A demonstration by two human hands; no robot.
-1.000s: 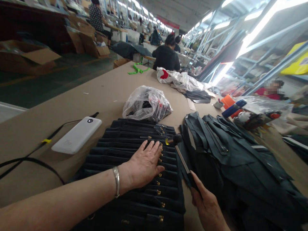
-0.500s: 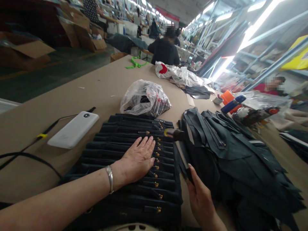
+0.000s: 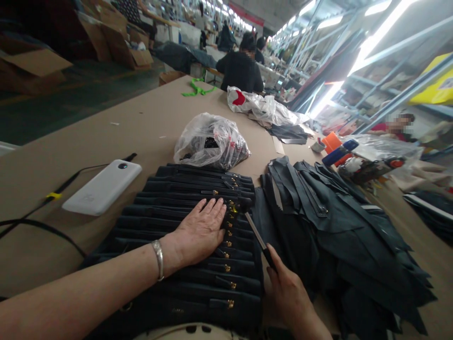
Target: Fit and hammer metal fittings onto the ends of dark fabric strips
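Observation:
My left hand [image 3: 198, 231] lies flat, fingers stretched out, on a row of overlapping black zippered pieces [image 3: 145, 222]. Gold-coloured zip pulls line up along their right side, just past my fingertips. In my right hand [image 3: 292, 288] is a hammer [image 3: 255, 231], gripped by the black end of its handle. Its dark head with a yellow face is down at the zip pulls, right of my left fingertips. Whether the head touches them I cannot tell.
Black cut pieces [image 3: 339, 226] are heaped at the right. Behind the row sits a clear plastic bag [image 3: 212, 141] with dark contents. A white power bank [image 3: 102, 189] with a black cable [image 3: 81, 171] lies at the left. A person in black [image 3: 240, 71] sits beyond the table.
The hammer head has come down and left, from above the right edge of the row to the zip pulls. My left hand stays flat on the pieces.

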